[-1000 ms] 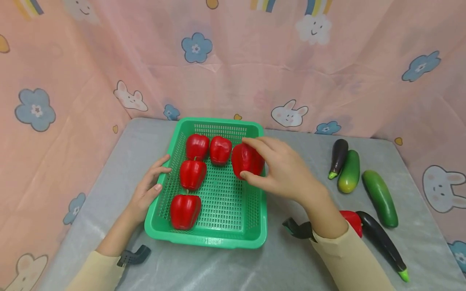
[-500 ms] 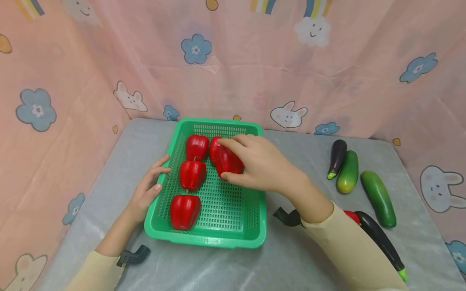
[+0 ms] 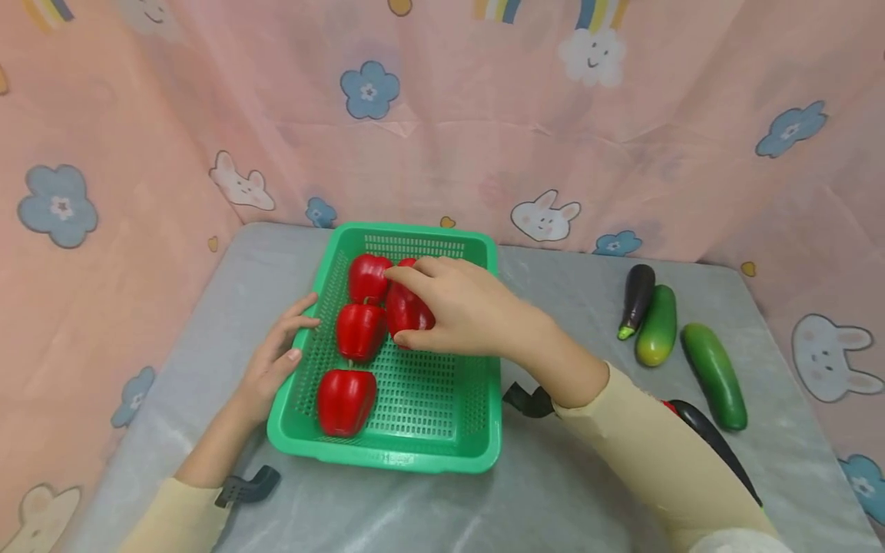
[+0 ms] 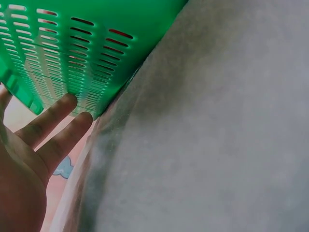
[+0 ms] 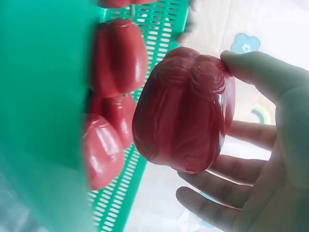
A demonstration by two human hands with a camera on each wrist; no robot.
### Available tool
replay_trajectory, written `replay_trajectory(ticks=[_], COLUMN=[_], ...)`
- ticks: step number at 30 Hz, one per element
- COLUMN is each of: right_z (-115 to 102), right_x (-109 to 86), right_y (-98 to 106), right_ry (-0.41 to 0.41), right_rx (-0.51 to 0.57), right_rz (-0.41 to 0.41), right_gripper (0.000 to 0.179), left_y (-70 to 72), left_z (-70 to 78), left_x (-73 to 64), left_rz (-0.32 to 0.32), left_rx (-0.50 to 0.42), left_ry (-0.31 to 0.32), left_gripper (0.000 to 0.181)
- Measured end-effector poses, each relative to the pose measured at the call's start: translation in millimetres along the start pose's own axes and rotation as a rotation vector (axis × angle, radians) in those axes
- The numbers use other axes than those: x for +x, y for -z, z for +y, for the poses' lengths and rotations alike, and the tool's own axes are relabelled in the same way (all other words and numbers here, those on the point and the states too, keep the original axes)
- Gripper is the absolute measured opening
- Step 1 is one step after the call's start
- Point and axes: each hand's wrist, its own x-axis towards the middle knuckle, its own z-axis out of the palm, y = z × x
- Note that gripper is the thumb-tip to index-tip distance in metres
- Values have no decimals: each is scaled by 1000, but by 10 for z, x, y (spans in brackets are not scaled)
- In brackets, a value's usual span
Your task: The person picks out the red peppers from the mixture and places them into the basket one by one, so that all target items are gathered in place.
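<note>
My right hand [image 3: 459,307] holds a red bell pepper [image 3: 408,311] over the green basket [image 3: 383,458], gripping it between thumb and fingers. In the right wrist view the same bell pepper [image 5: 183,111] hangs above the basket's interior. Inside the basket, three red bell peppers form a column along the left: a rear one [image 3: 367,278], a middle one [image 3: 361,332] and a front one [image 3: 346,402]. Another lies mostly hidden behind the held pepper. My left hand [image 3: 271,365] rests against the basket's left side with fingers extended, also touching its slotted wall [image 4: 82,58] in the left wrist view.
On the grey table [image 3: 553,491], to the right, lie a short eggplant [image 3: 637,299] and two green cucumber-like vegetables, one yellow-tipped [image 3: 657,326] and one plain [image 3: 715,376]. A long eggplant [image 3: 715,442] and a red thing are partly behind the right sleeve. Patterned pink cloth [image 3: 442,153] encloses the table.
My right hand has carried the bell pepper leftward from the basket's right side, now close to the left column. The left hand stays at the basket's side.
</note>
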Motion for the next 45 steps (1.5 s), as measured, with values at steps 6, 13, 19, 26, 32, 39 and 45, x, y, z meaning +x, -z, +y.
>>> replay_trajectory(ticks=[6, 13, 19, 26, 32, 39, 45], right_z=[-58, -104, -135, -104, -80, -26, 16], right_x=[126, 232, 229, 195, 196, 217, 228], right_y=[40, -99, -231, -306, -372, -457, -515], right_ry=[18, -65, -111, -145, -158, -183, -198], right_rx=[-17, 7, 40, 50, 58, 72, 113], right_rz=[23, -13, -79, -128, -167, -165, -191], right_gripper=[79, 80, 79, 84, 90, 90, 90], left_y=[2, -22, -14, 1, -18, -5, -7], left_z=[42, 64, 31, 7, 42, 10, 13], left_x=[1, 3, -7, -2, 14, -2, -6], left_rz=[7, 12, -2, -17, -1, -8, -6], left_rx=[3, -3, 8, 14, 10, 23, 26], left_ry=[13, -1, 10, 8, -27, -4, -2], left_gripper=[43, 43, 42, 41, 42, 42, 42])
